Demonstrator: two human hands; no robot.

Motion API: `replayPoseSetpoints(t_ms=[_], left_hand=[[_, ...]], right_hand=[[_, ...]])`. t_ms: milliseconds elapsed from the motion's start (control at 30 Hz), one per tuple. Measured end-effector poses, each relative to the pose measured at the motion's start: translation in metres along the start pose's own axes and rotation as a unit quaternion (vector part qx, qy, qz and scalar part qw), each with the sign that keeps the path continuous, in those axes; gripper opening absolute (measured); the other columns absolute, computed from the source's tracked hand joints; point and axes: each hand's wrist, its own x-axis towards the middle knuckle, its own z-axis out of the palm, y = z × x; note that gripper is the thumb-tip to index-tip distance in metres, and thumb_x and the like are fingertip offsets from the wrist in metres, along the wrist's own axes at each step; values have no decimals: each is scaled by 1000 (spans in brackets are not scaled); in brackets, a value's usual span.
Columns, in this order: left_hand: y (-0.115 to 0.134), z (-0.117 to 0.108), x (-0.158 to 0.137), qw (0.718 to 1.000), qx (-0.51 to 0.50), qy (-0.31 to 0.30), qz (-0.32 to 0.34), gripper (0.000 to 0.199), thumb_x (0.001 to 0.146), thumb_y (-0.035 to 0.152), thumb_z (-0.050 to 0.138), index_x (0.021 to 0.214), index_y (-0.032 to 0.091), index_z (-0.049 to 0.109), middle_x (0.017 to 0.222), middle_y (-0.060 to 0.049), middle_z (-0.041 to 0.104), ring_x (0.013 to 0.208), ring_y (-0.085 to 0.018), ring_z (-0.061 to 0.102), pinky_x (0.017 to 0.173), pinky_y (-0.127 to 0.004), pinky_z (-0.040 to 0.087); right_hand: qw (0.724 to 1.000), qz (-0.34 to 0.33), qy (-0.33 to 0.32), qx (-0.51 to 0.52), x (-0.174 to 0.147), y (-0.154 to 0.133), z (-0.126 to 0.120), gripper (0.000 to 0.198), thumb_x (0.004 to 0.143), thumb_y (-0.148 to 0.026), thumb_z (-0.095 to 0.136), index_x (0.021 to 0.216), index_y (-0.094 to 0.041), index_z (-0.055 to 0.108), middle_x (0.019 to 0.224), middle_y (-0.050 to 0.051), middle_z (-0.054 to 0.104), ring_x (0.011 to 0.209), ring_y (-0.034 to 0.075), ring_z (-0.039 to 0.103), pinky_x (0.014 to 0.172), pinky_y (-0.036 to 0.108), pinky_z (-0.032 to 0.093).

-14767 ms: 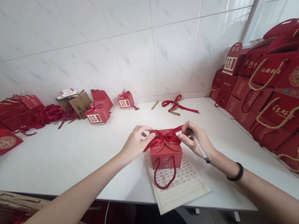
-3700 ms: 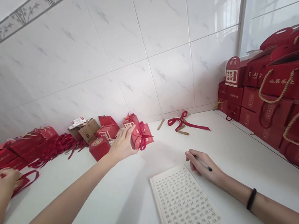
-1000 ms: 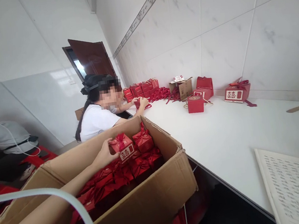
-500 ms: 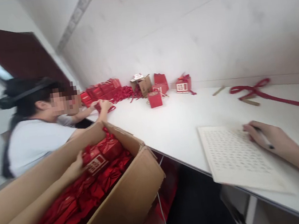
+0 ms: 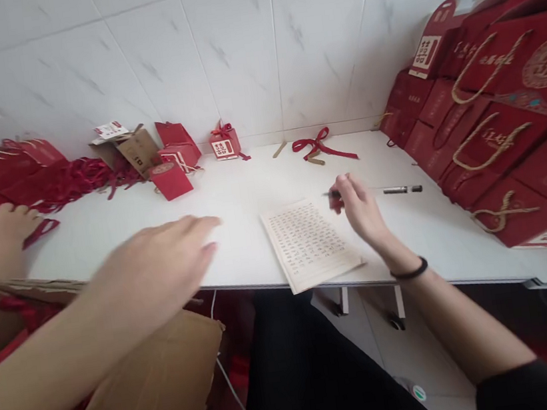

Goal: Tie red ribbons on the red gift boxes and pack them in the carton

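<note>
Pen (image 5: 402,190), thin and straight, sits in the right hand (image 5: 361,210), bent fingers pinching it, near the flat paper pad (image 5: 309,247). Blurry left hand (image 5: 160,263), thumb spread, is near brown cardboard (image 5: 152,396). Looped red ribbon (image 5: 342,153) lies on the smooth table (image 5: 231,190).

Left fingers (image 5: 196,226) blurred, handwriting (image 5: 305,234) illegible; carton (image 5: 141,390), sleeve (image 5: 519,388) cropped

The white table (image 5: 232,200) carries a handwritten notebook (image 5: 309,244), a looped red ribbon (image 5: 340,152) and small red boxes (image 5: 172,180) (farther back).
</note>
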Motion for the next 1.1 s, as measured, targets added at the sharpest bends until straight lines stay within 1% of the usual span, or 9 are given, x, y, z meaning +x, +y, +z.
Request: replayPoseSetpoints(t_ms=[67,133,200,267,367,533,667,867,1100], left_hand=[[40,4,41,996,19,-74,55,34,88,26,35,115,17,55,102,-10,64,90,-26,62,82,-42,45],[63,21,79,984,-6,-120,134,31,88,28,41,112,16,56,109,-10,62,103,-25,57,95,-43,38],[68,46,104,966,-66,-160,191,40,86,38,47,120,17,53,127,-11,53,120,-25,47,106,-45,25],[63,69,115,950,-133,-197,203,54,84,46,47,129,17,45,141,-12,39,129,-25,36,109,-42,23],[57,87,114,935,-194,-236,182,70,79,52,49,137,17,34,148,-11,26,134,-24,26,107,-34,26],[66,79,113,932,-203,-262,145,80,64,52,60,134,19,38,141,-10,35,128,-28,32,104,-36,30],[73,78,116,933,-202,-267,134,93,54,54,65,134,17,36,142,-12,32,130,-32,25,105,-41,28],[73,82,115,932,-205,-265,139,92,54,54,64,133,17,37,140,-12,33,128,-32,28,104,-42,29],[74,79,115,933,-193,-271,139,95,54,55,64,135,15,34,140,-12,32,128,-31,28,104,-41,29]], right_hand=[[996,65,-28,57,-29,-14,12,47,88,-58,40,64,-19,49,47,-1,47,43,12,44,44,23,36],[990,100,-60,83,-56,-17,24,47,87,-58,43,64,-19,49,46,-2,46,42,11,43,43,22,34],[988,111,-81,64,-74,-13,33,44,85,-56,49,62,-19,46,48,-3,46,43,11,42,43,22,33],[993,91,-77,22,-82,-6,36,40,82,-51,57,61,-19,44,52,-3,46,47,11,42,45,22,33],[996,69,-63,-11,-82,0,34,35,79,-42,62,61,-19,45,55,-3,46,51,11,43,49,22,34],[993,85,-52,-58,-81,-5,32,43,83,-36,54,52,-20,29,47,-5,31,47,9,30,47,23,27],[991,59,-53,-103,-84,-6,34,38,80,-26,48,55,-20,20,50,-6,21,48,9,22,45,23,22],[986,29,-88,-138,-83,-4,35,32,76,-20,45,56,-20,20,51,-6,20,47,9,20,43,23,18],[987,47,-80,-132,-83,-4,34,32,76,-20,45,57,-20,19,52,-6,20,48,9,20,43,23,19]])
